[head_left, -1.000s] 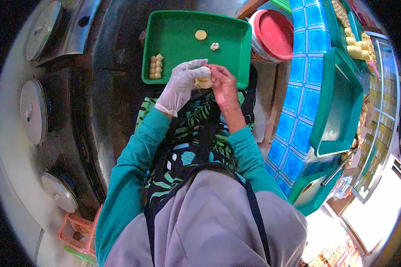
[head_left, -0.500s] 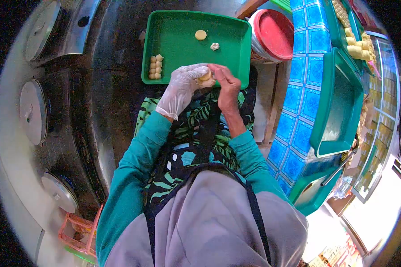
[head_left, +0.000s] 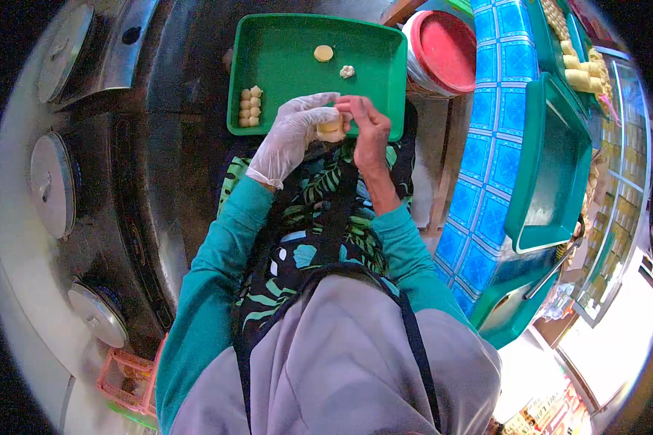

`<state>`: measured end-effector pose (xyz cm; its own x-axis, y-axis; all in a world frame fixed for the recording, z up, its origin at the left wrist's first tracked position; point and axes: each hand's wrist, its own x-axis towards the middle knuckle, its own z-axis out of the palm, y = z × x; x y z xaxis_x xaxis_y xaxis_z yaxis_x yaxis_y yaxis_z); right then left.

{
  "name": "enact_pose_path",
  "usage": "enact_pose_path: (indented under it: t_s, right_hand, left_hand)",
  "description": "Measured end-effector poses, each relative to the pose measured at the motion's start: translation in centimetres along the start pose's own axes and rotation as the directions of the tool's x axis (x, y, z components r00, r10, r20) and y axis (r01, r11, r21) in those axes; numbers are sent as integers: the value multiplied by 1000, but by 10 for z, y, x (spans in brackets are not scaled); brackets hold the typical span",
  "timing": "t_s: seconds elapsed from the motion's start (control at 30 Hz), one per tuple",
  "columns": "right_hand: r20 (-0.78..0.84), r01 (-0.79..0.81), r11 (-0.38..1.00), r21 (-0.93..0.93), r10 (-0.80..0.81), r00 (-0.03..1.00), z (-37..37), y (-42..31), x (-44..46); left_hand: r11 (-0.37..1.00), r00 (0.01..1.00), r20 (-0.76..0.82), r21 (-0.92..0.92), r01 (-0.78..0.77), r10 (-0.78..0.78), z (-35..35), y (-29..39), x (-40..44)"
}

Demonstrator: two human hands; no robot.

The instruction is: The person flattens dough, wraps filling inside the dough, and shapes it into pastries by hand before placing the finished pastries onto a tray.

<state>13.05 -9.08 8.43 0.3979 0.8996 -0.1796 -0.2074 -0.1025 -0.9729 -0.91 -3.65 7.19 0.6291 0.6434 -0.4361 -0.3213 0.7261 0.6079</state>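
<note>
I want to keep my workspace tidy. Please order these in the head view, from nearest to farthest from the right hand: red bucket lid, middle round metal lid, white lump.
From the right hand:
1. White lump: ahead, inside the green tray.
2. Red bucket lid: ahead, rightward.
3. Middle round metal lid: far left.

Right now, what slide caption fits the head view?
Gloved left hand holding a pale piece, bare right hand beside it, near the green tray with pale balls.
</note>
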Motion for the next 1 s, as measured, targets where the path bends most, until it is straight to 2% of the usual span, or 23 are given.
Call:
enact_pose_path:
  t_s: [0.03, 0.07, 0.1, 0.23, 0.3, 0.37, 0.43, 0.5, 0.53, 0.57, 0.63, 0.7, 0.73, 0.83, 0.87, 0.93, 0.97, 1.0]
  right_hand:
    - [3, -2, 1000, 0, 2, 1000, -4, 3, 0]
    - [108, 309, 895, -322, -289, 951, -12, 7, 2]
    - [295, 572, 599, -560, -501, 814, -16, 7, 2]
    - [335, 589, 531, -609, -501, 798, -23, 9, 1]
    - [113, 337, 870, -360, -318, 941, -18, 14, -4]
    - [134, 357, 831, -427, -332, 934, -22, 20, -11]
    - [143, 367, 788, -494, -343, 929, -24, 24, -13]
    - [-11, 179, 961, -212, -185, 983, -28, 27, -13]
    - [4, 162, 977, -139, -164, 987, -33, 27, -10]
    - [-3, 163, 976, -141, -166, 986, -37, 26, -8]
    - [87, 67, 995, -69, -61, 994, -42, 21, -6]
    - [103, 47, 992, -115, -36, 994, -45, 20, -2]
    - [116, 27, 987, -161, -8, 993, -45, 20, -1]
    - [42, -40, 974, -223, 51, 998, -44, 11, -1]
    - [39, -42, 973, -225, 52, 998, -43, 6, -3]
    - [40, 123, 866, -485, -118, 992, -40, -1, -7]
    - [40, 121, 866, -486, -116, 992, -40, -1, -8]
    - [179, 389, 706, -591, -356, 917, -40, -1, -8]
  left_hand:
    - [1000, 1000, -3, -1, -1, 1, -1, 0, 0]
    - [1000, 1000, 1, -23, 16, -16, -1, -1, -1]
    - [998, 999, 7, -45, 33, -33, 0, -1, -1]
    - [992, 999, 20, -114, 52, -50, 6, -12, -3]
    - [954, 996, -88, -299, -11, -17, 8, -24, 0]
    - [938, 988, -153, -337, -78, 27, 15, -31, 0]
    - [914, 994, -85, -395, -90, 61, 19, -35, -4]
    - [943, 998, -70, -332, -14, -10, 20, -30, -9]
    - [943, 993, -75, -327, 58, -87, 20, -24, -10]
    - [938, 983, -80, -320, 129, -162, 20, -21, -10]
    - [994, 984, -178, -106, 14, -32, 22, -23, -11]
    - [988, 984, -130, -110, 110, -124, 16, -17, -12]
    - [990, 971, -211, -110, 88, -110, 17, -20, -8]
    - [997, 965, -254, -29, 65, -71, 26, -18, -10]
    - [997, 965, -252, -31, 68, -74, 27, -22, -9]
    - [1000, 956, -291, 11, -21, 23, 28, -27, -8]
    - [1000, 956, -292, 10, -20, 22, 27, -29, -7]
    - [999, 959, -284, -29, -26, 17, 26, -29, -7]
